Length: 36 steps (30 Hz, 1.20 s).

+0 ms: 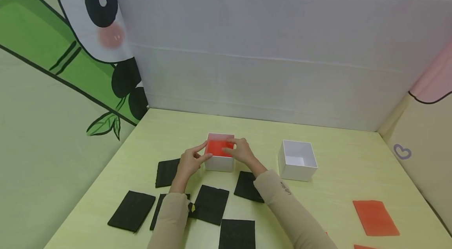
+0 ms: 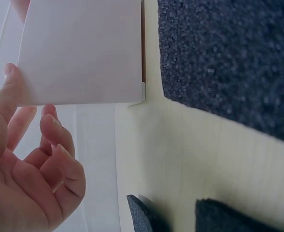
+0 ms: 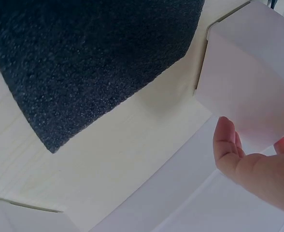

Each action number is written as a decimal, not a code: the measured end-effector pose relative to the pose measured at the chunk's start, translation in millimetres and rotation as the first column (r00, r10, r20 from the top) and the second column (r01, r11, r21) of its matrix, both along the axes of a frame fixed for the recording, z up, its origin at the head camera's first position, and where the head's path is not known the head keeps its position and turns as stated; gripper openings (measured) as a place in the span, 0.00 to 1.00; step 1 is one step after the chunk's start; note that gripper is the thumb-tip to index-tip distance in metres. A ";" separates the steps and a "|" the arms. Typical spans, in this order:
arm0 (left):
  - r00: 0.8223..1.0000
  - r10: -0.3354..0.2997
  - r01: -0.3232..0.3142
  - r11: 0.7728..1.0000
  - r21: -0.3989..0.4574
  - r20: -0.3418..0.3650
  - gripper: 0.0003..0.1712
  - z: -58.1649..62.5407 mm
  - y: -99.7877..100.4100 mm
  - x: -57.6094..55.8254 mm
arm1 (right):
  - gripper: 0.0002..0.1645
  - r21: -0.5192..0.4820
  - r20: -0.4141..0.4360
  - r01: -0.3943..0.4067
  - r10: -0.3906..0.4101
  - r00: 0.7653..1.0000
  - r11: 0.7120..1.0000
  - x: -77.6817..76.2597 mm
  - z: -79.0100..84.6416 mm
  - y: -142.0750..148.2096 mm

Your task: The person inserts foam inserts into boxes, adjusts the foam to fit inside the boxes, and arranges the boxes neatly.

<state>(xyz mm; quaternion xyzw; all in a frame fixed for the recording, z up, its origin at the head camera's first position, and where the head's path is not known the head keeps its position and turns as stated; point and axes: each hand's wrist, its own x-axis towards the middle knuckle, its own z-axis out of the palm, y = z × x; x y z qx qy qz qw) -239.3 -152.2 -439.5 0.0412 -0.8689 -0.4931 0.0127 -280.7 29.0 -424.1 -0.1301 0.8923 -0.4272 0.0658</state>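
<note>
A white open-topped box [image 1: 219, 163] stands near the far middle of the table, and a red sheet [image 1: 216, 148] lies inside it, somewhat blurred. My left hand [image 1: 190, 162] is at the box's left side, with thumb and index finger spread along the rim. In the left wrist view that thumb [image 2: 9, 79] rests against the box wall while the other fingers bend loosely. From the right, my right hand [image 1: 243, 151] reaches over the rim, its thumb and index finger apart above the red sheet. The right wrist view shows its fingers [image 3: 224, 137] right at the box wall.
A second white box [image 1: 299, 164], open on top, stands to the right. Several black foam sheets [image 1: 212, 204] lie spread over the near left and middle of the table. Another red sheet [image 1: 376, 218] lies near the right edge. A white backdrop [image 1: 265, 53] rises behind the table.
</note>
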 end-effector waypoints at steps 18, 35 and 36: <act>1.000 0.016 -0.016 1.000 -0.007 0.005 0.32 -2.9 -0.1 -0.9 | 0.25 -0.070 -0.112 -0.110 0.101 0.989 0.992 9.6 7.7 29.5; 1.000 0.013 -0.013 1.000 -0.012 0.011 0.32 -2.1 0.8 -0.3 | 0.28 -0.110 -0.146 -0.113 0.096 0.985 0.988 30.1 17.5 60.6; 1.000 0.011 -0.011 1.000 -0.011 0.010 0.32 -2.5 0.7 -0.5 | 0.28 -0.111 -0.157 -0.118 0.100 0.982 0.987 31.7 17.6 62.7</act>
